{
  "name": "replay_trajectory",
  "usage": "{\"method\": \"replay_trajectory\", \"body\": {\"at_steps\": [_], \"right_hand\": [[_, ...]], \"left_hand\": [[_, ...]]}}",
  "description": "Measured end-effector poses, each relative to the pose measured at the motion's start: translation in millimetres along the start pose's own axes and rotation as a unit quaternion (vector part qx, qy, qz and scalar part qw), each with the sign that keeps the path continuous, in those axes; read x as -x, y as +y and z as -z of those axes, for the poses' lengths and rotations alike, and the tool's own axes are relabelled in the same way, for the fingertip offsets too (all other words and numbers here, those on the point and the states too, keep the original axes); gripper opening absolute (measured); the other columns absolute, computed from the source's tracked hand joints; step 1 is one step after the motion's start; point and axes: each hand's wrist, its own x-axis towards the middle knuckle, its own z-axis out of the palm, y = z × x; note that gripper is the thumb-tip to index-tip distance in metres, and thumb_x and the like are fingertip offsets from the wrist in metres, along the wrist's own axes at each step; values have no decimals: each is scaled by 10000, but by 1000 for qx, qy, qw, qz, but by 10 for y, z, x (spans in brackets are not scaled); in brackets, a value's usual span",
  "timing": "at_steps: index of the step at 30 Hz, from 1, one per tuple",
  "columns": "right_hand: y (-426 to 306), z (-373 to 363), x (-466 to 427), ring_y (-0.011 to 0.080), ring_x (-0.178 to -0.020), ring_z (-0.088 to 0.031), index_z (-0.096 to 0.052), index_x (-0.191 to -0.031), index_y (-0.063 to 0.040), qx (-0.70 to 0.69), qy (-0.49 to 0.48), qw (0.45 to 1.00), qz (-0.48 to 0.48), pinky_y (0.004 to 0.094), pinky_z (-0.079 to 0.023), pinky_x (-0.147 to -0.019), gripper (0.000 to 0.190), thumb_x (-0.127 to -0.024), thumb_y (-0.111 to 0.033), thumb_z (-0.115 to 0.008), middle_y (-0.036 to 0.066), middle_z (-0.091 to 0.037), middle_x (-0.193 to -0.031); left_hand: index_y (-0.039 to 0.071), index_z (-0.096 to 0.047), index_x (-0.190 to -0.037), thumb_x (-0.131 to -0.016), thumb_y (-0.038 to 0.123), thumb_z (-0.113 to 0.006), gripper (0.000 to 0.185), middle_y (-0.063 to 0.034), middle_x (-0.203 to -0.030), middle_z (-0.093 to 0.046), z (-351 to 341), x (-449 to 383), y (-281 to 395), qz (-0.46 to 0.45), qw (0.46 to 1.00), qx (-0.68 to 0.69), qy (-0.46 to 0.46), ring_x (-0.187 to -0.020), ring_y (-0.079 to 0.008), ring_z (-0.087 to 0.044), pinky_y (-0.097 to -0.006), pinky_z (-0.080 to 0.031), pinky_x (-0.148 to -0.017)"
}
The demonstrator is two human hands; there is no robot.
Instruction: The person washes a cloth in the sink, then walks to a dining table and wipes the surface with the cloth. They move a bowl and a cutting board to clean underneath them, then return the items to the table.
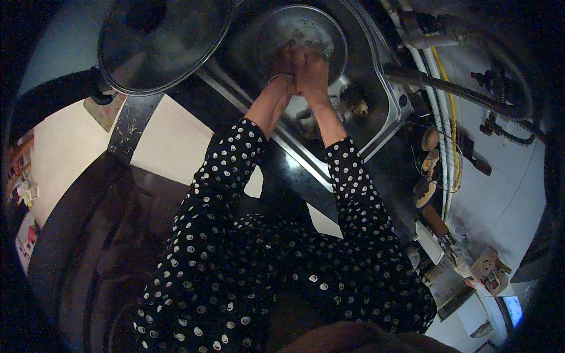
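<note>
Both hands are down inside a round metal bowl (343,33) that stands in a stainless steel sink (386,79). Whitish, foamy-looking water (309,31) shows in the bowl past the fingers. My left hand (284,59), with a thin band at the wrist, is close against my right hand (312,66). The fingers are blurred and partly hidden, so anything between them cannot be made out. Beneath the bowl's near edge, a brownish object (357,103) lies in the sink basin, in shadow.
A large round pan or lid with a metal rim (212,57) is at upper left. The faucet (450,88) reaches in from the right. White and yellow pipes (441,84) run along the wall. A wire rack (457,172) and scrubbing pads (426,194) sit beside the sink.
</note>
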Motion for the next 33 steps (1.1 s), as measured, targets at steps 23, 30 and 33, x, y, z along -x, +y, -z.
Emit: {"method": "replay_trajectory", "body": {"at_steps": [23, 30, 33], "right_hand": [[165, 681, -55, 189, -1084, -520, -565, -1153, -83, -391, -105, 911, -77, 311, -424, -917, 315, -841, -127, -566, 92, -563, -1178], [-167, 1058, -225, 180, -1017, -568, -610, -1097, -52, -391, -299, 868, -71, 316, -435, -911, 306, -813, -164, -629, 74, -625, -1072], [-187, 977, -212, 151, -846, -606, -639, -1028, -46, -429, -243, 857, -149, 275, -487, -761, 252, -841, -214, -626, 65, -650, -911]], "left_hand": [[112, -558, -1007, -757, 288, -736, 353, 27, -841, -592, -1, 1005, 1206, 4, 936, 144, -320, -742, -60, -550, -223, -460, -604], [91, -589, -808, -637, 209, -786, 287, 18, -698, -591, 108, 829, 1360, -18, 884, -70, -461, -575, -79, -547, -230, -452, -485], [90, -591, -804, -598, 200, -775, 298, 8, -705, -600, 63, 784, 1299, -8, 891, -128, -436, -576, -82, -556, -231, -466, -488]]}}
